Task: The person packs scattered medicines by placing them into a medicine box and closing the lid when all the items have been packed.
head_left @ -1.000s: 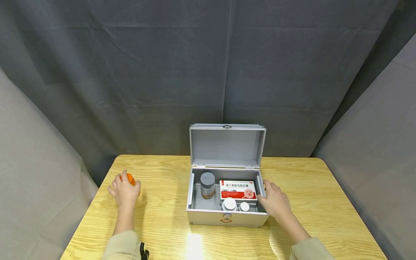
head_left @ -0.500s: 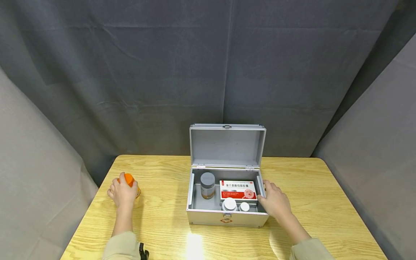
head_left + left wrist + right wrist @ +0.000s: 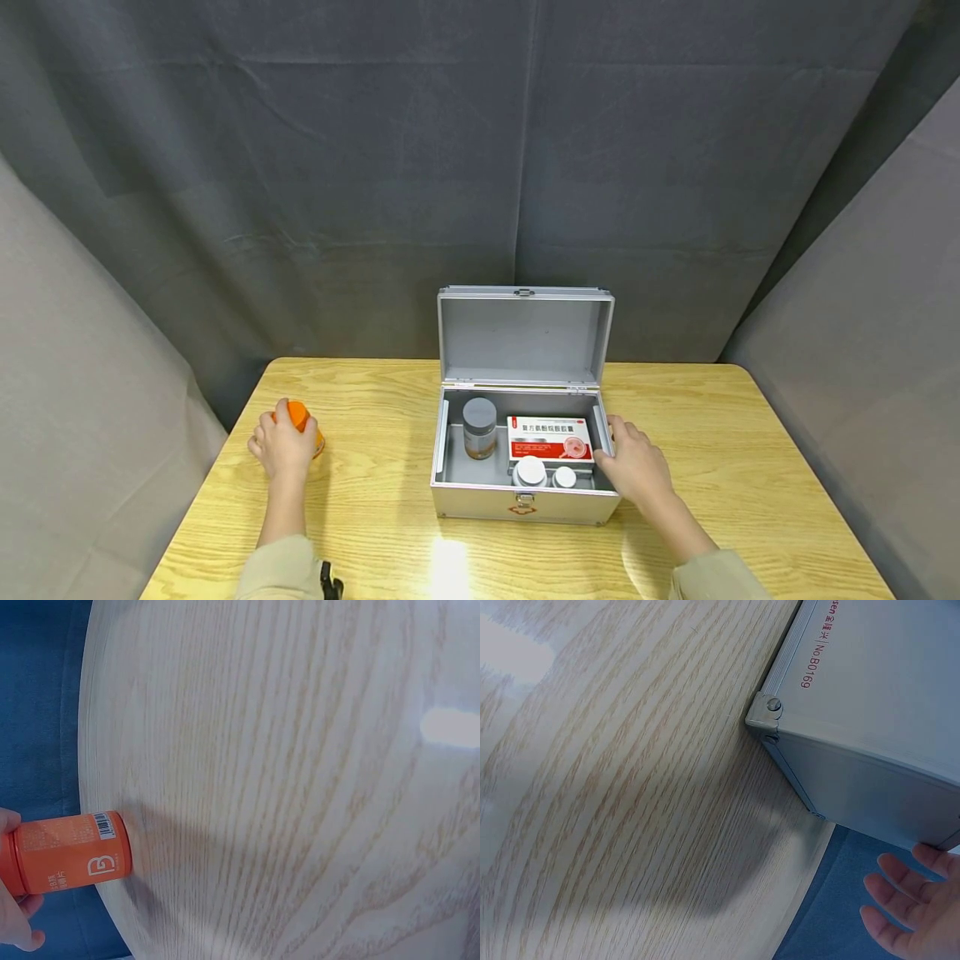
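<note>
My left hand (image 3: pixel 282 446) grips an orange pill bottle (image 3: pixel 75 853) around its cap, at the left side of the table. In the left wrist view, the bottle's printed label and barcode show, its base at the wood and its cap end among the fingers. My right hand (image 3: pixel 637 462) rests on the right rim of an open silver medicine case (image 3: pixel 480 502), thumb over the edge. The right wrist view shows spread fingers (image 3: pixel 889 896) beside the case's end wall. Inside stand a grey-lidded jar (image 3: pixel 479 429), a white and red medicine box (image 3: pixel 550 439) and two white-capped bottles (image 3: pixel 530 472).
The case's raised lid (image 3: pixel 525 337) leans back near the table's far edge. Pale wooden table (image 3: pixel 375 450) shows between the left hand and the case. Dark grey cloth (image 3: pixel 337 167) hangs behind, with lighter cloth panels on both sides.
My left hand has shifted slightly left and turned with the orange pill bottle, so more of its cap and side show. My right hand and the case have stayed put.
</note>
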A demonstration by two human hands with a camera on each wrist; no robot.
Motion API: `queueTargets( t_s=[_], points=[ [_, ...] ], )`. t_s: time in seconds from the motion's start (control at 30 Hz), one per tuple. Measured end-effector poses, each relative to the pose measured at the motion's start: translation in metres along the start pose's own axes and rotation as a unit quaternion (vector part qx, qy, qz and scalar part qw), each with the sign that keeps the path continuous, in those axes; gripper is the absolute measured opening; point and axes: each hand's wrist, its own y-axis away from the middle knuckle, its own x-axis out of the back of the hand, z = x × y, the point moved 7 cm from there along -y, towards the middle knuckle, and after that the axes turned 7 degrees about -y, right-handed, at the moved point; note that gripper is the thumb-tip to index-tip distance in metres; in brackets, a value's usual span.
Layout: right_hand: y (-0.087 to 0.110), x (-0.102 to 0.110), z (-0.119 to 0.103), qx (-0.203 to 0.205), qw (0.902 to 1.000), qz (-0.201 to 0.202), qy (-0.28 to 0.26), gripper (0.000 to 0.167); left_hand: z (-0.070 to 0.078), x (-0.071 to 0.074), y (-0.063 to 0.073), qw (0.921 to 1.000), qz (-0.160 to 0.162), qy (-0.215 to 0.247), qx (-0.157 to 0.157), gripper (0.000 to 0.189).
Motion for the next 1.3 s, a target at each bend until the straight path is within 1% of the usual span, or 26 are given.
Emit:
queueTargets(
  t_s=[0.2,0.33,0.5,0.7,0.9,1.1,1.3],
  points=[
    [0.000,0.000,0.000,0.001,1.0000,0.001,0.001,0.060,0.000,-0.001,0.002,0.9999,0.007,0.003,-0.007,0.054],
    [0.000,0.000,0.000,0.001,1.0000,0.001,0.002,0.060,0.002,0.000,0.003,0.9997,0.019,0.005,-0.014,0.054],
    [-0.001,0.000,0.000,0.002,1.0000,0.004,0.000,0.060,0.007,0.001,0.007,0.9989,0.032,0.009,-0.033,0.054],
    [-0.002,-0.001,0.001,-0.001,1.0000,0.001,0.001,0.060,0.015,-0.001,0.009,0.9980,0.038,0.013,-0.050,0.054],
    [-0.001,0.000,0.000,-0.001,1.0000,0.000,-0.001,0.060,0.029,0.003,0.010,0.9964,0.044,0.017,-0.070,0.054],
    [0.000,0.001,-0.001,-0.003,1.0000,-0.003,-0.002,0.060,0.047,0.012,0.011,0.9937,0.057,0.028,-0.093,0.052],
    [-0.001,-0.001,0.001,-0.004,1.0000,-0.003,-0.003,0.059,0.068,0.022,0.013,0.9894,0.063,0.042,-0.124,0.051]
  ],
)
